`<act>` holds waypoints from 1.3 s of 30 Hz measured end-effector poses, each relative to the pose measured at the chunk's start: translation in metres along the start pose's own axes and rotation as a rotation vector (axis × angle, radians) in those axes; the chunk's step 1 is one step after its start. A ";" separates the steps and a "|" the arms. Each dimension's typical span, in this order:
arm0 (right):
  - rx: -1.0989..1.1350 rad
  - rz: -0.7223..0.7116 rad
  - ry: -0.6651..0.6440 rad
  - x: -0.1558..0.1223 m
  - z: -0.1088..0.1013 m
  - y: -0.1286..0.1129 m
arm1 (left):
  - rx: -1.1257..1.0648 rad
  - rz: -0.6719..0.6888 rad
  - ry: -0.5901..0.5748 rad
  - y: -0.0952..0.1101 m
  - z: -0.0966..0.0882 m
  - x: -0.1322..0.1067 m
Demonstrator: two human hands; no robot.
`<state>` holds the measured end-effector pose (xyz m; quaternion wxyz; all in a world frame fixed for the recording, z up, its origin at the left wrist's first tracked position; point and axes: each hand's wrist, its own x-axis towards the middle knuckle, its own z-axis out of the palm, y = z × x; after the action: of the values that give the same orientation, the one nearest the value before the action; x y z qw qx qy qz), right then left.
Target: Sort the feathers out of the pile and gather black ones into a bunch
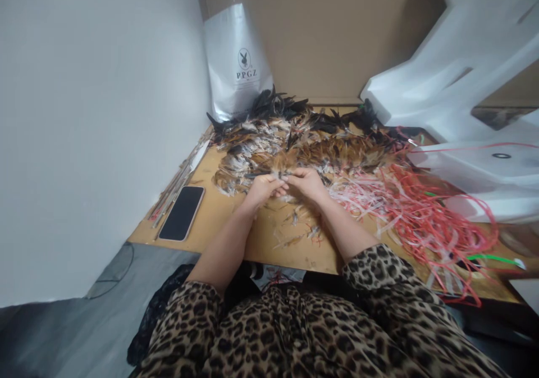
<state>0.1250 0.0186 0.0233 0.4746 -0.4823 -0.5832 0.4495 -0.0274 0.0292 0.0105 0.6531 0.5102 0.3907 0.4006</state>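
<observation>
My left hand (264, 189) and my right hand (306, 182) meet at the middle of a low wooden board (236, 226). Both are closed in a pinch, fingertips touching, on a small bunch of brown feathers (281, 171) at the near edge of a wide heap of brown, white and black feathers (303, 139). A few loose feathers (301, 233) lie on the board just below my wrists. My leopard-print sleeves and lap fill the bottom of the view.
A tangle of red and white plastic strips (421, 209) spreads right of my hands. A phone (182, 213) lies face down at the board's left, beside thin sticks (177, 184). A white bag (236, 63) stands at the back, white foam pieces (463, 69) at the right.
</observation>
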 end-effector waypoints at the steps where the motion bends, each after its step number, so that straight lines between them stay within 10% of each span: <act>1: -0.021 -0.006 -0.001 0.000 -0.001 -0.001 | 0.037 0.004 -0.001 0.000 0.000 0.000; 15: -0.154 -0.078 0.012 0.000 -0.002 0.003 | 0.264 0.058 -0.083 -0.001 0.000 -0.001; 39: -0.128 -0.214 0.118 0.001 0.002 0.000 | -0.138 -0.021 0.015 -0.002 -0.001 0.000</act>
<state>0.1230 0.0197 0.0229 0.5217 -0.4722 -0.6299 0.3289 -0.0282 0.0291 0.0085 0.6880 0.4568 0.3725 0.4233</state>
